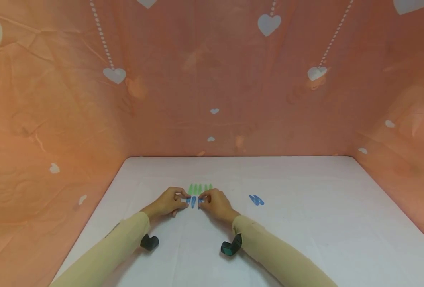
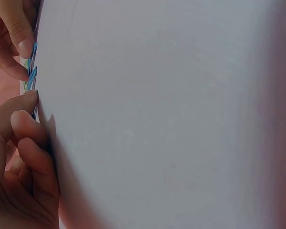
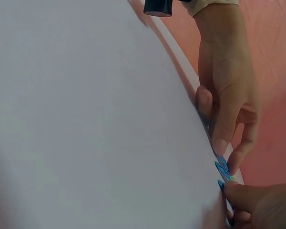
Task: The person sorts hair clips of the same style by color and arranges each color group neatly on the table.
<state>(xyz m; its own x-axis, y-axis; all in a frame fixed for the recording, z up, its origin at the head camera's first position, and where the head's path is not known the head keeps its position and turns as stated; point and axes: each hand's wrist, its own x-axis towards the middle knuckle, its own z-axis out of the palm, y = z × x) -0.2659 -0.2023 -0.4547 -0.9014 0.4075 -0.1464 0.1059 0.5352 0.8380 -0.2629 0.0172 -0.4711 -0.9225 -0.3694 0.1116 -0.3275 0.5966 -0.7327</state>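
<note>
Thumb and finger of my left hand pinch a blue snap hair clip by its ends on the white table. My right hand pinches another blue clip the same way, its fingers covering part of it. Between the two hands a third blue clip lies lengthwise, untouched. Just beyond them runs a row of several green hair clips, the right fingers overlapping its right end. In the right wrist view, blue clips show between the fingertips of both hands.
Two more blue clips lie slanted side by side to the right of my right hand. The white table is bordered by orange cloth walls with white hearts. A dark wrist device hangs under each sleeve.
</note>
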